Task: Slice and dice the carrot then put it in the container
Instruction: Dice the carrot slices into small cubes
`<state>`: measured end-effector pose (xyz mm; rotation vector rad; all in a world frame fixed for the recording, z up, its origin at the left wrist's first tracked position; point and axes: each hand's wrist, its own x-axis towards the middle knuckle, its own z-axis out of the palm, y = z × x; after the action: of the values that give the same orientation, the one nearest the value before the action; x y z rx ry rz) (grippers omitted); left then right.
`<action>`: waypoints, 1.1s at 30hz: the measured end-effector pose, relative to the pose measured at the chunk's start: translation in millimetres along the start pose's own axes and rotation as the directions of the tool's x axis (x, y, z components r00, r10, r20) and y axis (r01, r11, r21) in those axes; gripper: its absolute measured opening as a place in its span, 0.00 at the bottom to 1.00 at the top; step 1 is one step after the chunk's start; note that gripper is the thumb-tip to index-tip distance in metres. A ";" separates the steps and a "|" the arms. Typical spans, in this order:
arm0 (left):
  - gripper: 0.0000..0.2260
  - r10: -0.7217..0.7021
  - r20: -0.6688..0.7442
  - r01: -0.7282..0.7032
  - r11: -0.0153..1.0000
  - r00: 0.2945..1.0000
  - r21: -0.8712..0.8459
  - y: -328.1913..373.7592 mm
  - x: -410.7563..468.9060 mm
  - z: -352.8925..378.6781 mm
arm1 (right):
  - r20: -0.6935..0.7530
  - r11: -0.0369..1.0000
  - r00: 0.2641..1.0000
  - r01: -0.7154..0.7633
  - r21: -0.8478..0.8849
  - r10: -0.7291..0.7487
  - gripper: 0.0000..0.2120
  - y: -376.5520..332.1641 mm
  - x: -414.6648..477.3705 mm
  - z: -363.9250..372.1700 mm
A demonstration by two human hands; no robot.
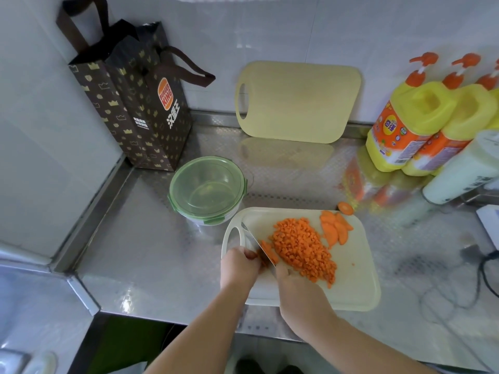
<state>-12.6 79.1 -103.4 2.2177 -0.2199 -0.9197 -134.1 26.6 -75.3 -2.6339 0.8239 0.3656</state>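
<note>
A pale cutting board [351, 282] lies on the steel counter. On it sits a heap of diced carrot [302, 245], with several carrot slices [336, 226] at its far right. My left hand [239, 265] holds down a few carrot strips [268, 252] with curled fingers. My right hand [295, 287] grips the knife; its blade [255, 245] stands in the strips next to my left fingers. One carrot end [345, 207] lies off the board. The green-lidded round container [208, 188] stands closed just behind the board's left corner.
A dark paper bag [135, 98] stands at the back left. A second cutting board [297, 102] leans on the wall. Yellow detergent bottles [415, 117] and a white bottle [464, 168] crowd the right. A black cable [486, 268] lies at right.
</note>
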 end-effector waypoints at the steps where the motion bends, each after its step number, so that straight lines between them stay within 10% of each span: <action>1: 0.06 0.013 0.000 -0.013 1.000 1.000 0.018 0.1 -0.9 -0.5 | 0.001 1.000 1.000 0.008 0.021 -0.008 0.13 1.1 1.1 -3.8; 11: 0.06 0.227 0.038 -0.229 0.942 0.973 0.247 2.2 5.3 -16.7 | -0.068 0.982 0.995 0.086 0.166 -0.075 0.02 29.4 -9.0 -45.4; 17: 0.22 0.461 0.525 -0.658 0.190 0.715 0.729 20.7 15.9 -28.9 | -0.061 0.993 0.997 0.048 0.107 -0.042 0.08 42.7 -6.7 -58.8; 20: 0.21 0.447 0.598 -0.674 0.015 0.665 0.738 25.8 20.8 -24.1 | -0.058 0.994 0.998 0.012 0.112 -0.006 0.06 46.8 -6.3 -61.9; 27: 0.15 0.369 0.658 -0.695 -0.045 0.656 0.718 41.7 28.7 -19.1 | 0.000 0.992 1.000 -0.020 0.121 0.020 0.02 49.7 -9.1 -64.9; 33: 0.11 0.311 0.613 -0.669 0.115 0.726 0.734 41.7 20.5 -15.7 | -0.005 0.992 1.000 -0.017 0.127 0.017 0.07 53.3 -10.0 -62.2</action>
<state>17.5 49.2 -78.8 2.5615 -2.0904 -0.7707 -164.9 -34.6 -29.3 -2.5126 0.8435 0.2992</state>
